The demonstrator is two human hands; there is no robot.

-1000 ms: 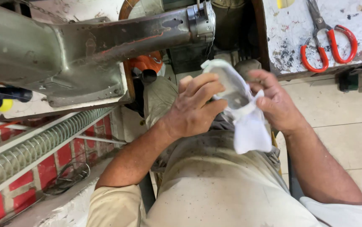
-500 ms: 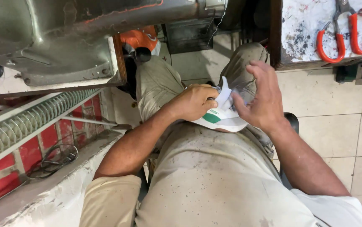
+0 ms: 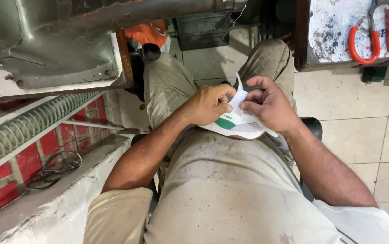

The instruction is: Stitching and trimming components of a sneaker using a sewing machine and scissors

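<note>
White leather with a green patch: a shoe upper [image 3: 236,125] lies in the person's lap, on the stained beige trousers [image 3: 230,180], held by both hands. The left hand [image 3: 209,105] is curled closed over its near edge, thumb and fingers pinching. The right hand [image 3: 269,105] grips the far side and pinches a thin white flap [image 3: 238,92] that stands up between the two hands. The likely risk is in that flap: it looks thin, and if the two hands pull apart unevenly it could crease or tear at its base. The upper rests only on the thighs, so a loosened grip could let it slide toward the tiled floor [image 3: 352,131]. The red-handled scissors [image 3: 375,31] lie well apart on the paint-spattered desk [image 3: 330,36], beyond easy reach without letting go with the right hand.
</note>
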